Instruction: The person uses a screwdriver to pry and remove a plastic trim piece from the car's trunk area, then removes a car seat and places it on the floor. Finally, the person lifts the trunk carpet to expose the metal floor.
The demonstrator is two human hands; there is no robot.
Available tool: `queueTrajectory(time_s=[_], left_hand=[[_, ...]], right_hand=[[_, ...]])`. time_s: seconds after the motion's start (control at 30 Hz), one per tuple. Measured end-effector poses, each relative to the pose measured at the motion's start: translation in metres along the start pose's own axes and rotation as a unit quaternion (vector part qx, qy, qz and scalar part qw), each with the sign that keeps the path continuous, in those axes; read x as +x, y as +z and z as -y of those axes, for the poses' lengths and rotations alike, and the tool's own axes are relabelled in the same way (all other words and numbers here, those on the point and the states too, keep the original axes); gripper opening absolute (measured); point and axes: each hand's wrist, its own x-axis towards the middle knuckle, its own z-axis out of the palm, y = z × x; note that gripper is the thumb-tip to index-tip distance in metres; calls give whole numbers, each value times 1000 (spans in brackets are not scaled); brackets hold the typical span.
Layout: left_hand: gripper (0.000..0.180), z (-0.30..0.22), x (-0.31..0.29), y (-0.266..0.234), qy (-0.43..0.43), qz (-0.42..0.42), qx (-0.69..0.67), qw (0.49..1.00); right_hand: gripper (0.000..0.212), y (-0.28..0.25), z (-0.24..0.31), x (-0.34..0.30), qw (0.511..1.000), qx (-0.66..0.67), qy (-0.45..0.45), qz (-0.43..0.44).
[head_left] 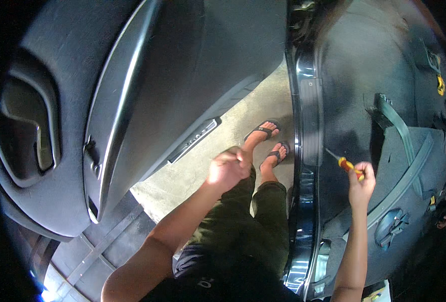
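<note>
In my right hand is a screwdriver with a yellow and red handle. Its thin metal shaft points up and to the left, over the dark car floor beside the door sill. My left hand is curled closed in front of my body, between the open car door and the sill. Whatever its fingers may hold is hidden. The dark door panel, with a shiny trim strip, fills the left side.
Grey seat belt webbing lies across the car interior on the right, near a yellow item. My sandalled feet stand on the concrete floor between door and sill. Dark tiles lie at lower left.
</note>
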Motion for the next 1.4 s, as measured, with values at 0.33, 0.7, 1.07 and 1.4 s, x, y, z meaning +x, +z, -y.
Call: queueTrajectory(time_s=[0.33,0.7,1.07,1.4], left_hand=[[24,-84,-40,-36,281,-209,-167,922],[40,-99,-45,-63,241,-210,-159,934],[19,-111,-24,-75,174,-326,-37,928],[20,-23,15,-3,-2,-238,350,906]], right_hand=[[13,13,-16,-56,996,-39,-17,80],[12,8,-23,-66,999,22,31,27],[49,-13,-32,-96,735,516,368,243],[13,9,-30,-122,976,55,203,52]])
